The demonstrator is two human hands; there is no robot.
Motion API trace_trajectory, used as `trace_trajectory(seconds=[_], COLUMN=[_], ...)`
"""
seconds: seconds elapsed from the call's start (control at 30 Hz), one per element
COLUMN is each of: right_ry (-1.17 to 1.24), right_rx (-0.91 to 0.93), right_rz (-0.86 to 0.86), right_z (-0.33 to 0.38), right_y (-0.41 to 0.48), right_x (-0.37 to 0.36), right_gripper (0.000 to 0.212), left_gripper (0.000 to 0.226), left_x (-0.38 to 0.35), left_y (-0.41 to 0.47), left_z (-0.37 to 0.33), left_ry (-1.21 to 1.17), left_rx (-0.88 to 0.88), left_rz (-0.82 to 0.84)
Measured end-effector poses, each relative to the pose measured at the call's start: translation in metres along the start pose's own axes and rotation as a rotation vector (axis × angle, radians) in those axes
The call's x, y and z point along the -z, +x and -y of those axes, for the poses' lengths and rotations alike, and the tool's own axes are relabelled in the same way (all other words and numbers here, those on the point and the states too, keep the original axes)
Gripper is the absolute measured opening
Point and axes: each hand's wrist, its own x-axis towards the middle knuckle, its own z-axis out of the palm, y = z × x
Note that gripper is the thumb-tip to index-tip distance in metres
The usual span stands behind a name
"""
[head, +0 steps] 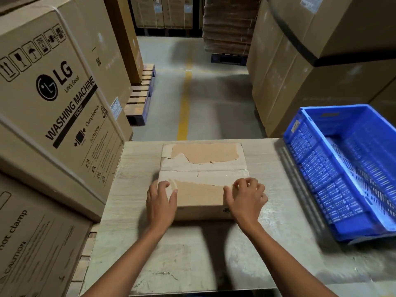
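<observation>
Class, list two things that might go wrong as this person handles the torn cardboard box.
The torn cardboard box is gripped only at its near corners by the left hand and right hand; it may slip. The blue perforated plastic crate stands close by; a swung box might knock it.

**Q:** What is counted on the one table [137, 168]?
**A:** One small box [203, 155], one blue crate [321, 168] and two hands are counted: left hand [161, 200], right hand [246, 196].
**Q:** And on the floor [218, 97]?
**A:** One yellow line [184, 108] is counted.
</observation>
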Motion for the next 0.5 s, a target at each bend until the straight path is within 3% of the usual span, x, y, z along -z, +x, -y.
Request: trace_trajectory(seconds=[0.1, 0.2, 0.27, 0.4, 0.5], right_ry=[-0.108, -0.092, -0.141, -0.272, -0.321], right_rx=[0.277, 0.418, 0.431, 0.428, 0.443], right_rz=[0.04, 0.35, 0.449, 0.587, 0.59], right_z=[0.011, 0.028, 0.035, 0.045, 0.049], right_y=[-0.002, 0.01, 0.017, 0.027, 0.036], right_x=[-0.006, -0.008, -0.008, -0.006, 0.0], right_gripper=[0.037, 0.08, 0.095, 0.103, 0.087], left_gripper=[0.038, 0.072, 0.087, 0.086, 0.085], left_x=[0.0, 0.011, 0.014, 0.007, 0.004], left_y=[0.011, 0.037, 0.054, 0.067, 0.067], left_z=[0.003, -0.003, -0.009, -0.011, -0.009], left_ry=[0.252, 0.386, 0.464, 0.626, 0.667], left_rx=[-0.187, -0.364, -0.387, -0.355, -0.361], left_rz=[0.03, 0.19, 0.343, 0.491, 0.483])
